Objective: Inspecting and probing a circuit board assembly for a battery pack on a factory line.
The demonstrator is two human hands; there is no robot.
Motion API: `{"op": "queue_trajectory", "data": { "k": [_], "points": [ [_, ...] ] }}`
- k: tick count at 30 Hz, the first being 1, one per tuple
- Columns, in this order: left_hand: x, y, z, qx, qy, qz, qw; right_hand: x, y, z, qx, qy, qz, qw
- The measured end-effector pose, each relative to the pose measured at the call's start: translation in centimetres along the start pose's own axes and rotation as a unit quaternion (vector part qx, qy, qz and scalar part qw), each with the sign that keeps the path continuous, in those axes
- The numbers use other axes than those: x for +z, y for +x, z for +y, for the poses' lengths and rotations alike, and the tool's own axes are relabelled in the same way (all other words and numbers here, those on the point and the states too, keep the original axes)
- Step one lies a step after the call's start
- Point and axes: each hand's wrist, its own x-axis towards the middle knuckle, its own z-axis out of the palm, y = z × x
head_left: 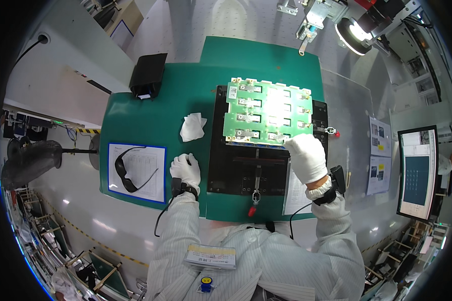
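My left hand [186,169], in a white glove, rests on the green mat [191,90] with its fingers curled in and nothing visible in them. Just above it lies a crumpled white wipe [193,127]. A green circuit board [242,111] with rows of metal terminals sits on a black fixture plate [226,173]; glare whitens its middle. My right hand [306,158], also gloved, is closed at the board's near right corner. Its fingertips are hidden, so what it grips cannot be made out.
Dark glasses [121,169] lie on a blue-edged sheet at left, below a black case [148,76]. Red-handled toggle clamps [252,210] [336,134] edge the fixture. A ring lamp [354,36] hangs at upper right; a monitor [418,173] stands at right.
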Motion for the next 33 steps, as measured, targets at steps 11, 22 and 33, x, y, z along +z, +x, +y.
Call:
{"op": "queue_trajectory", "data": {
  "k": [11,22,33],
  "points": [
    [0.0,0.0,0.0,-0.011,0.007,-0.004,1.000,1.2,-0.5,0.3,-0.001,0.012,0.023,1.000],
    [-0.3,0.3,0.1,-0.020,-0.023,-0.008,1.000,-1.7,2.1,0.3,-0.039,-0.030,-0.024,0.998],
    [-0.4,0.3,0.2,-0.034,-0.027,-0.015,0.999,5.6,13.7,1.0,0.013,-0.028,-0.011,0.999]
  ]
}}
